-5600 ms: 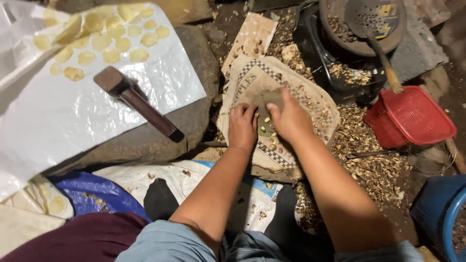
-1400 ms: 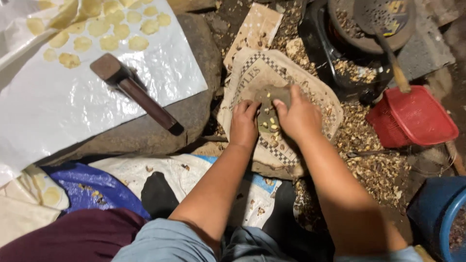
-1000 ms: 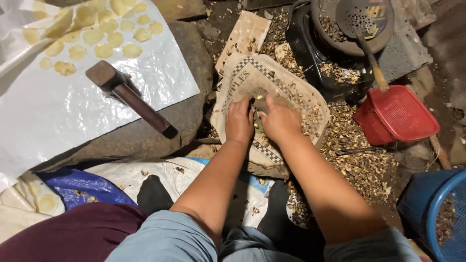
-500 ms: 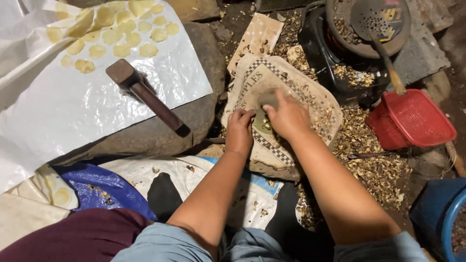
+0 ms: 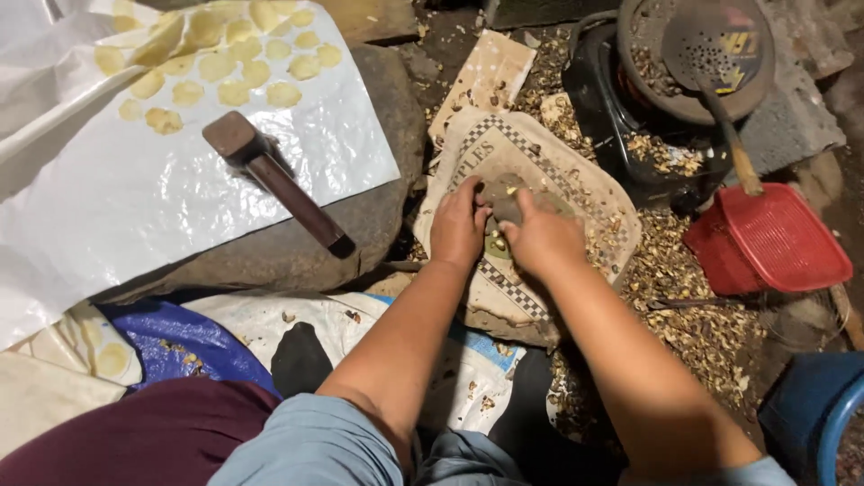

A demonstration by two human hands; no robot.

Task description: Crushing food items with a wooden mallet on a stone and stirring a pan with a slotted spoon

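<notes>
Both of my hands meet over a checkered woven mat (image 5: 576,193) on the ground. A dark rounded stone (image 5: 502,196) lies between them. My right hand (image 5: 544,238) curls around the stone from the right, thumb on top. My left hand (image 5: 459,225) has its bent fingertips on the stone's left edge; whether it grips is unclear. A few small yellow-green seeds (image 5: 495,245) show just under my fingers.
A dark mallet (image 5: 274,180) lies on a white plastic sheet (image 5: 180,207) over a big flat rock, with several flattened yellow discs (image 5: 225,63) beyond. Right: red basket (image 5: 769,238), dark pan with perforated ladle (image 5: 715,45), scattered husks (image 5: 693,315), blue bucket (image 5: 814,414).
My hands have stayed over the mat, shifting slightly around the stone. The right hand has drawn back a little, uncovering the stone's top. The mallet has not moved.
</notes>
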